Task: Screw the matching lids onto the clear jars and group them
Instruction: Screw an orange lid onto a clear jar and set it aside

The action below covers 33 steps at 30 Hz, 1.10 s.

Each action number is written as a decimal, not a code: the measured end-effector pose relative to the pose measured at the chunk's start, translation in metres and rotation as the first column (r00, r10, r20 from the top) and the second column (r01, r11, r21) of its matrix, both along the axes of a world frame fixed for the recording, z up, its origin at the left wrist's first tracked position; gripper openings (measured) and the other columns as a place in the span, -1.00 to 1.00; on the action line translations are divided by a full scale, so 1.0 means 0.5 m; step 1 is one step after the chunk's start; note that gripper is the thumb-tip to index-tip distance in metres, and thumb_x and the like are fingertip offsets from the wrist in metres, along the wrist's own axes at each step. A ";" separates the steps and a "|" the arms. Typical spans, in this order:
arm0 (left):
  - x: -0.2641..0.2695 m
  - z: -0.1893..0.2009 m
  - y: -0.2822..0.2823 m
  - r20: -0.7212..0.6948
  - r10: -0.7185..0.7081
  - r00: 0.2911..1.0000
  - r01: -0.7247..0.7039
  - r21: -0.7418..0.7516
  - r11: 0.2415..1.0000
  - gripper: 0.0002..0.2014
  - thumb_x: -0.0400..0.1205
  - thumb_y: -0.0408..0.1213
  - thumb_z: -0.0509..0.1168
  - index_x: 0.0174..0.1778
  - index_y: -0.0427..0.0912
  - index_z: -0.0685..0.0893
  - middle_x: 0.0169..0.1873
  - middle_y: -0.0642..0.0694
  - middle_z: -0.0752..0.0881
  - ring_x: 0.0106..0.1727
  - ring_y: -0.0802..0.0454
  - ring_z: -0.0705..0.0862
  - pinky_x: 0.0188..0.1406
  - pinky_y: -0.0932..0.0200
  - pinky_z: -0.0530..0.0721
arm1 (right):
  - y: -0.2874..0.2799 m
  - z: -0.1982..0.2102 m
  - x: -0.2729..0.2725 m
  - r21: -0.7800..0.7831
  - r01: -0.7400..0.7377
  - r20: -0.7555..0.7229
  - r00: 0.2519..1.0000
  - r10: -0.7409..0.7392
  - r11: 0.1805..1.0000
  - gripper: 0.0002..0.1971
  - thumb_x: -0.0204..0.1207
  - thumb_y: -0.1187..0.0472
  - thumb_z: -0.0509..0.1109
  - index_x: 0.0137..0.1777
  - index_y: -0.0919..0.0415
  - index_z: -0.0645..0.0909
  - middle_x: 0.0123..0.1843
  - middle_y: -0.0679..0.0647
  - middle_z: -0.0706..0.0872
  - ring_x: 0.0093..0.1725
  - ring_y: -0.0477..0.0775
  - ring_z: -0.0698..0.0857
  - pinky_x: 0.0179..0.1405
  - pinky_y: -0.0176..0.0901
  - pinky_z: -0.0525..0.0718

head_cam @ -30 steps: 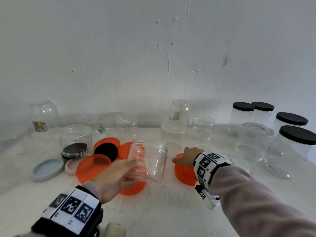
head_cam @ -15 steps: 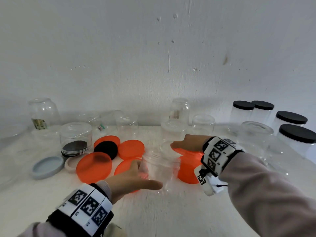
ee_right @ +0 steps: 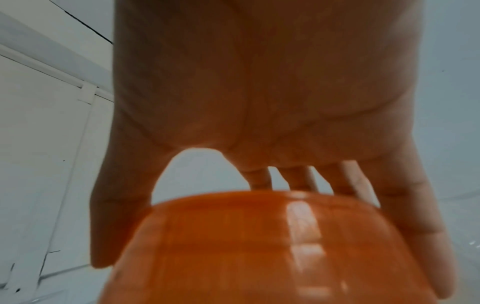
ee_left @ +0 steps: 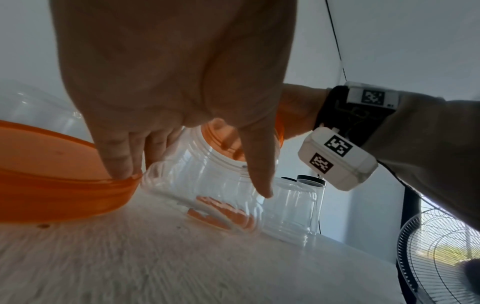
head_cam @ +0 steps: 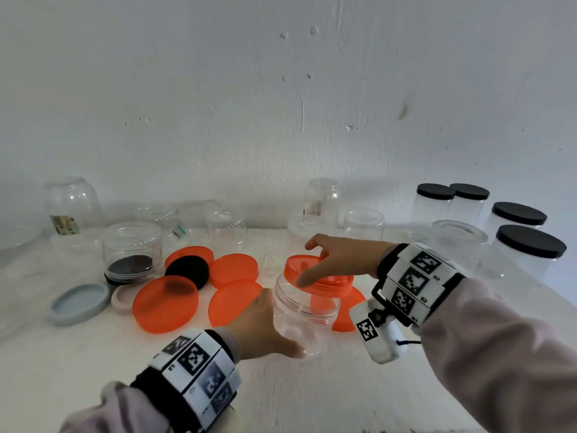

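Now, left hand [head_cam: 265, 326] gripping clear jar [head_cam: 304, 317] (tilted), right hand [head_cam: 337, 260] clasping orange lid [head_cam: 315, 278] atop it.

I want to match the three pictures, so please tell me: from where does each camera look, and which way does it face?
Head: above, looking forward and down at the clear jar, both hands and wrists.
Left wrist: low, under the left hand, looking along the fingers at the jar; the right wrist shows too.
Right wrist: under the right hand, facing the orange lid.
All three share this lid.
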<state>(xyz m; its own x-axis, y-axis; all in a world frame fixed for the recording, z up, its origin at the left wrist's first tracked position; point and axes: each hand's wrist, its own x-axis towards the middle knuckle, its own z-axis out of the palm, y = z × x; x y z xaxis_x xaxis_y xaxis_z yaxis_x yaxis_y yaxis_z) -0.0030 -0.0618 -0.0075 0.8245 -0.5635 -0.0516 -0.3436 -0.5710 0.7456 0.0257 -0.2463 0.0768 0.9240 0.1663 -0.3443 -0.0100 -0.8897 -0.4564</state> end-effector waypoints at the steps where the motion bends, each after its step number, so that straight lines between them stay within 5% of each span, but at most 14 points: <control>1: 0.001 -0.001 -0.003 0.002 -0.002 1.000 0.002 -0.001 1.000 -0.23 0.27 -0.17 0.62 0.41 -0.07 0.48 0.28 -0.08 0.60 0.35 -0.04 0.56 0.32 -0.02 0.60 | 0.003 0.000 -0.002 -0.007 -0.012 0.001 1.000 0.012 1.000 -0.07 0.20 -0.31 0.55 0.54 -0.13 0.21 0.39 0.03 0.49 0.22 0.11 0.57 0.26 0.08 0.61; 6: 0.003 0.006 -0.014 0.014 -0.019 1.000 0.021 -0.122 0.992 -0.49 0.32 -0.42 0.59 0.19 -0.18 0.67 0.03 -0.08 0.78 0.09 0.04 0.74 0.13 0.01 0.73 | 0.018 0.003 -0.011 -0.067 -0.078 0.010 0.997 0.079 0.995 -0.03 0.19 -0.26 0.59 0.56 -0.16 0.17 0.50 0.00 0.37 0.25 0.09 0.50 0.28 0.11 0.60; 12: -0.001 0.010 -0.012 -0.113 -0.002 0.994 -0.028 -0.263 0.964 -0.45 0.35 -0.55 0.55 0.23 -0.10 0.65 0.08 -0.05 0.78 0.08 0.18 0.74 0.02 0.38 0.68 | 0.032 0.003 -0.015 -0.141 -0.147 0.007 0.989 0.149 0.979 0.02 0.20 -0.20 0.62 0.59 -0.20 0.11 0.52 -0.06 0.29 0.37 0.08 0.43 0.32 0.05 0.56; 16: -0.005 -0.001 -0.013 -0.139 0.030 0.990 -0.074 -0.321 0.944 -0.41 0.34 -0.58 0.55 0.02 0.17 0.53 -0.05 0.18 0.70 -0.12 0.57 0.66 -0.26 0.63 0.56 | 0.039 -0.002 -0.019 -0.171 -0.161 -0.007 0.987 0.162 0.972 0.03 0.18 -0.19 0.64 0.58 -0.27 0.09 0.50 -0.11 0.26 0.41 0.13 0.42 0.33 0.10 0.56; 19: -0.005 -0.010 -0.015 -0.164 0.044 0.986 -0.098 -0.335 0.937 -0.39 0.35 -0.55 0.55 -0.03 0.22 0.44 -0.07 0.27 0.62 -0.18 0.68 0.60 -0.34 0.68 0.53 | 0.045 -0.003 -0.021 -0.215 -0.183 -0.009 0.983 0.185 0.959 0.04 0.20 -0.19 0.63 0.60 -0.29 0.06 0.50 -0.11 0.25 0.44 0.14 0.40 0.33 0.10 0.54; 24: -0.003 -0.023 -0.013 -0.222 0.105 0.969 -0.173 -0.314 0.933 -0.31 0.34 -0.38 0.60 0.13 0.25 0.32 0.06 0.27 0.54 0.00 0.38 0.56 -0.29 0.51 0.55 | 0.053 -0.003 -0.018 -0.296 -0.220 -0.034 0.975 0.219 0.930 0.06 0.22 -0.20 0.61 0.62 -0.31 0.00 0.54 -0.10 0.20 0.49 0.15 0.35 0.35 0.11 0.51; 29: 0.000 -0.030 -0.009 -0.254 0.161 0.954 -0.230 -0.269 0.935 -0.08 0.30 -0.29 0.64 0.46 0.09 0.21 0.26 0.13 0.51 0.22 0.14 0.52 0.10 0.26 0.52 | 0.057 -0.009 -0.016 -0.350 -0.236 -0.071 0.972 0.225 0.907 0.08 0.16 -0.28 0.60 0.60 -0.37 -0.01 0.52 -0.12 0.17 0.49 0.19 0.34 0.30 0.14 0.54; 33: 0.003 -0.034 -0.006 -0.257 0.170 0.951 -0.238 -0.264 0.935 -0.04 0.28 -0.27 0.65 0.51 0.05 0.23 0.26 0.16 0.53 0.21 0.19 0.54 0.08 0.26 0.52 | 0.061 -0.010 -0.014 -0.390 -0.224 -0.074 0.975 0.212 0.893 0.07 0.12 -0.41 0.53 0.59 -0.35 0.02 0.50 -0.11 0.19 0.38 0.15 0.44 0.24 0.13 0.55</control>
